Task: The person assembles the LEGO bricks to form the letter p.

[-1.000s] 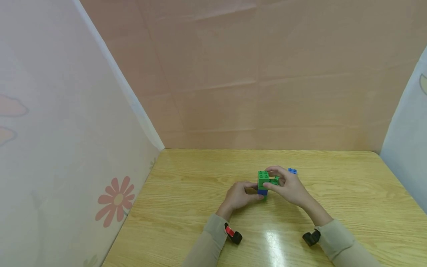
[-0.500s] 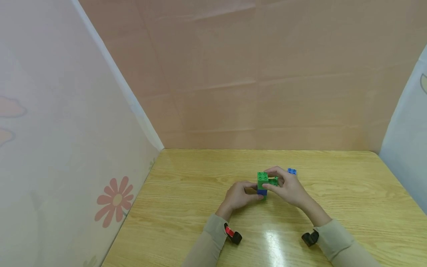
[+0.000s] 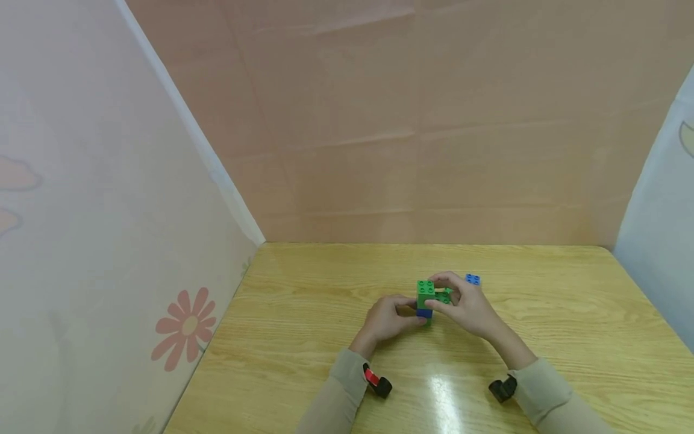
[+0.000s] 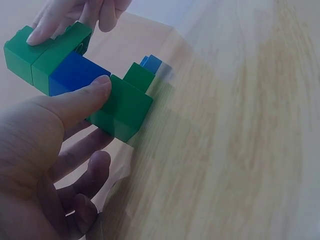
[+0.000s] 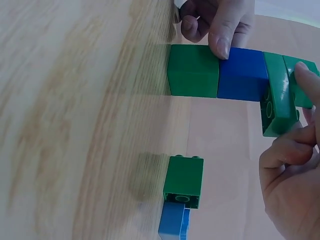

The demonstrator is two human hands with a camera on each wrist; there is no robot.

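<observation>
A stack of toy building bricks stands upright between both hands. Its base is a green brick (image 5: pixel 194 71), with a blue brick (image 5: pixel 242 74) above. Over the blue one lies a thinner green brick (image 5: pixel 278 92), whose studded end juts out to the right. The top green brick (image 3: pixel 425 290) crowns the stack. My left hand (image 3: pixel 387 317) pinches the stack low down, its thumb across the seam of the blue brick and the base. My right hand (image 3: pixel 467 306) holds the top green brick between thumb and fingers, the other fingers curled by the jutting end.
Beyond the stack on the wooden table (image 3: pixel 303 313), a loose green brick (image 5: pixel 184 175) sits close beside a loose blue brick (image 3: pixel 473 279). A pinkish sheet (image 3: pixel 347 150) rises behind the table, and a pale flowered sheet (image 3: pixel 108 211) stands along the left side.
</observation>
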